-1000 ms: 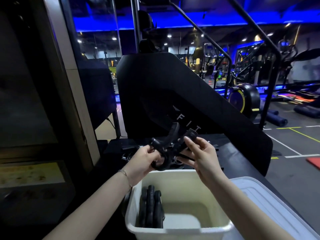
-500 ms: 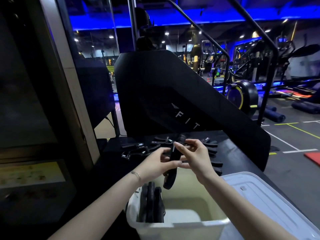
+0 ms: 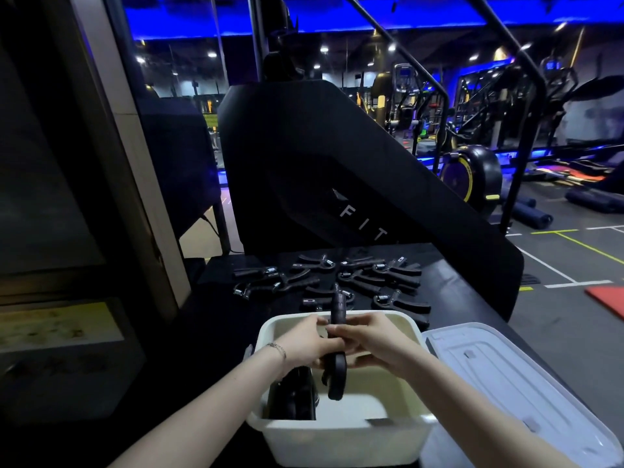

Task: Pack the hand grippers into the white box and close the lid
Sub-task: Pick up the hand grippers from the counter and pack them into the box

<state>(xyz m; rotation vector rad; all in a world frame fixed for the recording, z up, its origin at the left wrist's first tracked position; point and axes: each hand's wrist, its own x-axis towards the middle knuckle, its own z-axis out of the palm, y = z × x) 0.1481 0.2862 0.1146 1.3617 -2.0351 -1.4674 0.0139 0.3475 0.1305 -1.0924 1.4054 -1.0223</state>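
Observation:
A black hand gripper [image 3: 337, 373] hangs upright over the open white box [image 3: 341, 434], its lower end inside the rim. My left hand [image 3: 309, 342] and my right hand [image 3: 369, 344] both clasp it from either side. Other black grippers [image 3: 293, 396] stand packed against the box's left wall. Several loose hand grippers [image 3: 358, 282] lie spread on the black table behind the box. The white lid [image 3: 506, 393] lies flat to the right of the box.
A big black slanted machine panel [image 3: 337, 170] rises just behind the table [image 3: 466, 298]. A pillar and dark window stand at the left. Gym floor with exercise machines stretches to the right.
Both hands have come down from above the table with the gripper, turned it upright, and lowered it into the box. The view has tilted down.

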